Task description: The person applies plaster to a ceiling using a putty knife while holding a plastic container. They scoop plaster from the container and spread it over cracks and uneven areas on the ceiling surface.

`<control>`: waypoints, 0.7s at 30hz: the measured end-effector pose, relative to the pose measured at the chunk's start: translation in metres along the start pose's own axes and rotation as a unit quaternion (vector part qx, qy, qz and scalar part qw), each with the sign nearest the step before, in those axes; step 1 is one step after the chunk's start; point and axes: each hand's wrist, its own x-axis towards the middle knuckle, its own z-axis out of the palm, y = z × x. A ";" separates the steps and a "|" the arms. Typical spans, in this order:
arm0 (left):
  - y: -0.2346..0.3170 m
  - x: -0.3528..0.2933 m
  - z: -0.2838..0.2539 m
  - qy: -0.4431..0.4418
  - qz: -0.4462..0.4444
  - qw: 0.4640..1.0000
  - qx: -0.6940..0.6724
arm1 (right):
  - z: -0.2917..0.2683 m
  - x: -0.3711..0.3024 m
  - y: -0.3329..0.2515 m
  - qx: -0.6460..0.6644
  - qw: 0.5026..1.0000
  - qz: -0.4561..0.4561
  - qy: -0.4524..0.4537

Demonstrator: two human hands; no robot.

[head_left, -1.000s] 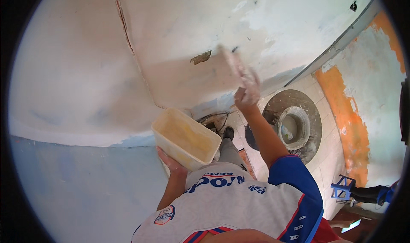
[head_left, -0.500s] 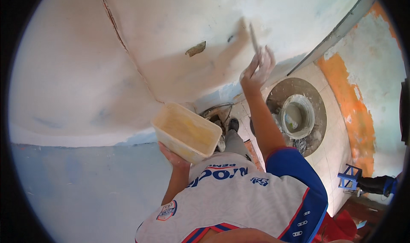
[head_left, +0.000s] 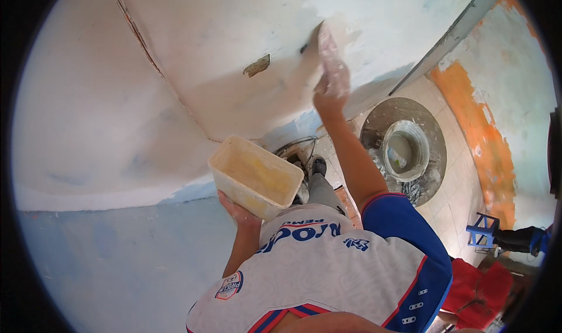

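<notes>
My left hand [head_left: 239, 211] is closed on the side of a cream rectangular plastic tub [head_left: 257, 203], tilted so its pale, yellow-stained inside shows. Raised at the wall [head_left: 222, 98], my right hand [head_left: 336, 81] is white with plaster and closed round a putty knife [head_left: 326, 41]. The blade lies against or very near the wall surface; its handle is hidden in my fingers. Left of the blade, a small dark hole and a larger chipped patch [head_left: 256, 66] mark the wall. A long crack [head_left: 143, 40] runs down it farther left.
On the tiled floor to the right, a bucket [head_left: 405, 151] of greyish mix stands on a round dark board [head_left: 404, 107]. Cables lie by my foot [head_left: 319, 165]. Farther right are a blue stool [head_left: 483, 230], a person's dark-clad leg [head_left: 515, 239] and red cloth [head_left: 477, 292].
My right hand has swung left and toward the wall, turning the putty knife from edge-on to flatter. My left hand and the tub have hardly moved. More red cloth shows at lower right.
</notes>
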 end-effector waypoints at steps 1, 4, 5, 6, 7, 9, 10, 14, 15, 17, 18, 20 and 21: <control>0.000 0.001 0.002 0.005 -0.002 1.000 0.002 | 0.007 -0.009 -0.001 0.025 0.999 -0.006 -0.046; 0.000 0.003 0.005 0.013 -0.009 0.999 -0.029 | -0.004 -0.031 -0.003 0.058 0.998 -0.004 -0.035; 0.001 0.005 0.005 0.013 -0.006 0.999 -0.030 | -0.009 -0.032 -0.001 0.062 0.998 0.000 -0.034; 0.001 0.004 0.004 0.005 0.004 1.000 -0.018 | -0.014 -0.022 -0.003 0.058 0.998 0.028 -0.015; 0.001 0.003 0.004 -0.005 0.013 1.000 -0.006 | -0.013 -0.015 -0.002 0.056 0.998 0.030 -0.017; 0.002 0.002 -0.001 -0.003 0.008 1.000 0.001 | -0.001 -0.004 0.003 -0.023 0.999 0.039 0.030; 0.003 0.004 0.002 -0.010 0.004 1.000 0.008 | 0.007 -0.008 0.005 -0.023 0.999 0.023 -0.029; 0.006 -0.003 0.017 0.039 -0.001 0.999 0.017 | 0.013 -0.041 -0.011 0.023 0.998 0.011 -0.057; 0.008 -0.006 0.017 0.035 0.009 0.999 0.020 | 0.003 -0.045 -0.014 0.034 0.997 0.007 -0.063; 0.012 -0.008 0.015 0.032 0.021 0.999 0.026 | -0.005 -0.040 -0.012 0.048 0.996 0.007 -0.068; 0.013 -0.010 0.011 0.021 0.022 0.999 0.022 | -0.006 -0.025 -0.010 0.015 0.999 0.031 -0.029; 0.015 -0.013 -0.001 0.014 0.017 1.000 0.022 | 0.002 -0.008 -0.002 -0.015 0.997 0.073 0.012; 0.015 -0.008 -0.009 0.008 0.019 0.999 0.028 | 0.009 -0.010 0.000 -0.020 0.997 0.074 0.015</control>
